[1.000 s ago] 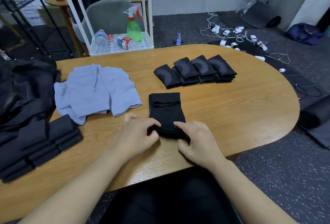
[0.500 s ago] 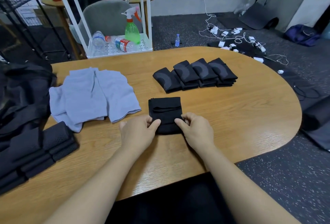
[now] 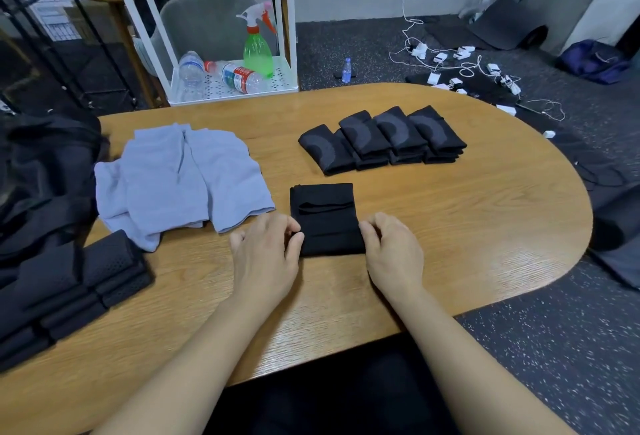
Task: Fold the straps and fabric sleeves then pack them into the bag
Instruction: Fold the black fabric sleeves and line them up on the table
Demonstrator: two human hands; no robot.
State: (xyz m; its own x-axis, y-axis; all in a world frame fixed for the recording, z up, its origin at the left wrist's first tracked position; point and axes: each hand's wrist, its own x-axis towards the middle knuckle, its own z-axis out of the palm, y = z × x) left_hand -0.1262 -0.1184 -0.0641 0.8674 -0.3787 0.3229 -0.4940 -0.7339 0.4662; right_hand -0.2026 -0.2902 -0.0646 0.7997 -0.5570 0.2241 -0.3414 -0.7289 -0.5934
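Since a second ago the near edge of the black sleeve [image 3: 325,219] has been carried away from the person and laid over the rest, so that a shorter, thicker packet is now seen on the tabletop [image 3: 485,212]; the fold is judged to be nearly finished, with squaring of the edges and packing into the bag still to be done. The sleeve's left edge is touched by the curled fingertips of the left hand [image 3: 266,254], and it appears to be lightly pinched between thumb and fingers there. The right hand [image 3: 393,251] is held at the sleeve's right edge with fingers curled against the fabric; whether the edge is truly gripped or only pressed cannot be told. Beyond the sleeve, a row of folded dark sleeves [image 3: 381,138] is laid out. To the left of the sleeve a pale blue cloth [image 3: 180,181] is spread, and farther left a stack of folded black straps [image 3: 69,289] is set beside what is taken to be the black bag [image 3: 38,171].
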